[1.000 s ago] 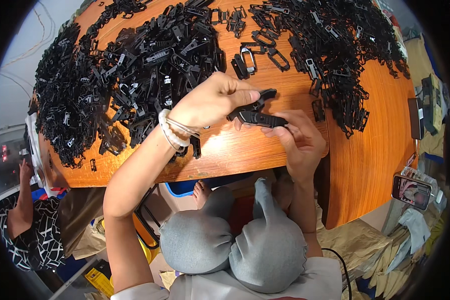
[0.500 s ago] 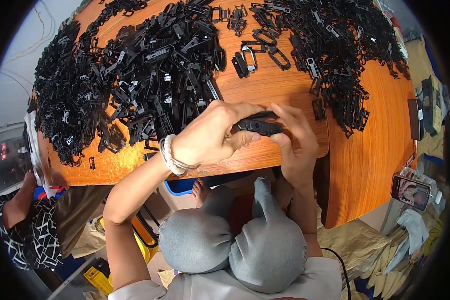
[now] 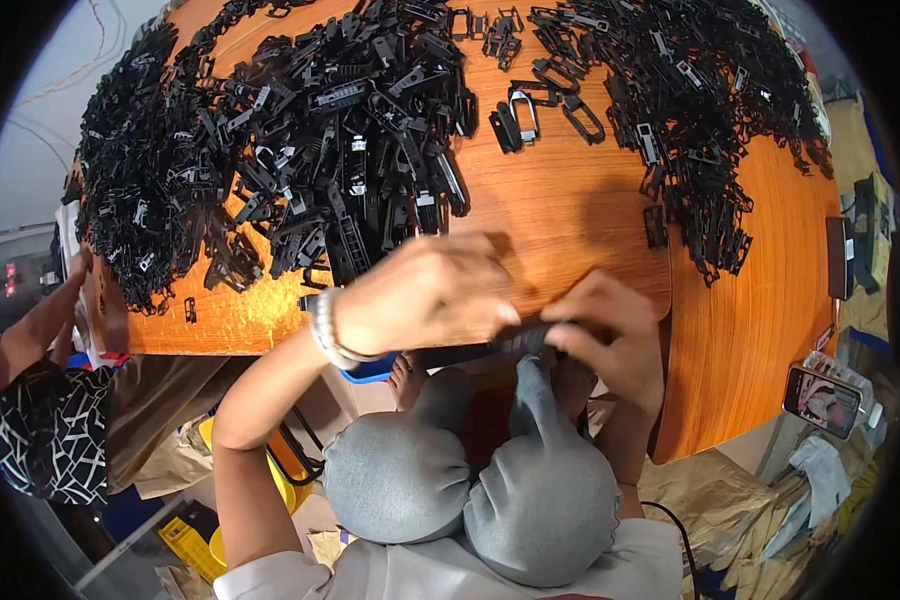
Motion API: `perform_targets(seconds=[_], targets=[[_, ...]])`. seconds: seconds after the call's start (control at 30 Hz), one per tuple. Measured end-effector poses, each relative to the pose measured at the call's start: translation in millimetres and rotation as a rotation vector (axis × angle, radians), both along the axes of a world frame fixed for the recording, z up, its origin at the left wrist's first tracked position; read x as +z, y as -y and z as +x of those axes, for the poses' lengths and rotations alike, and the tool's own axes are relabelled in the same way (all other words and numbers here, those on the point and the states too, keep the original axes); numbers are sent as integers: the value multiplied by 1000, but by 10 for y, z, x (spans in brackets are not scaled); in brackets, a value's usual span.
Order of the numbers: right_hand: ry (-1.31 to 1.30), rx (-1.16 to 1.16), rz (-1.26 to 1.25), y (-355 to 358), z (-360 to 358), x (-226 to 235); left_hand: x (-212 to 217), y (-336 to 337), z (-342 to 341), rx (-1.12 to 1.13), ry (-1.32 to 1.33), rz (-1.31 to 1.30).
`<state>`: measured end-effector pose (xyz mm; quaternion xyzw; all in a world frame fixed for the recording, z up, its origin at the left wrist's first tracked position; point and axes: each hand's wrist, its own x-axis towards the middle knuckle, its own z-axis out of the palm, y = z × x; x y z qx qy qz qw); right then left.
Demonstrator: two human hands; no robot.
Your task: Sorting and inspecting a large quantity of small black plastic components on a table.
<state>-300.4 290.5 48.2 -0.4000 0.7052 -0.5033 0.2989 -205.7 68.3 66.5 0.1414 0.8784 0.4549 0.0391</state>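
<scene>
Fingers of both hands were closed on one black plastic part (image 3: 526,338), which was held just over the near edge of the orange wooden table (image 3: 570,215). The left hand (image 3: 425,295) was curled over the part from above, its fingertips pinching the left end, while the right hand (image 3: 610,335) was wrapped around the right end with its fingers pressed together; only a short dark strip of the part was seen between the two hands. A beaded bracelet (image 3: 322,325) was worn on the left wrist.

Beyond the fingers and to their left, a large heap of black plastic parts (image 3: 270,160) was spread across the far half of the table. Beyond them and to their right, a second heap of like parts (image 3: 690,110) was seen, well apart from the hands. Straight beyond the fingers, between the two heaps, a few loose rectangular frames (image 3: 530,105) were laid singly on bare wood.

Below the fingers, two grey-clad knees (image 3: 470,480) were seen, and a blue object (image 3: 370,370) was partly hidden under the left wrist. Far to the left of the fingers, another person's arm in a black-and-white patterned sleeve (image 3: 45,430) was seen at the table's end. Far to the right and lower, a phone (image 3: 822,402) was lying on brown paper.
</scene>
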Motion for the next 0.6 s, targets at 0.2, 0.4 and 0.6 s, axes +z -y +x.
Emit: perform_targets(seconds=[0.2,0.4,0.6], targets=[[-140,301,105,113,420,-88,151,267,13,488,-50,-381],[-68,181,29,163,321,-51,140,301,37,395,-118,-552],[-113,49,21,159,290,-113,1,163,38,200,-192,-936]])
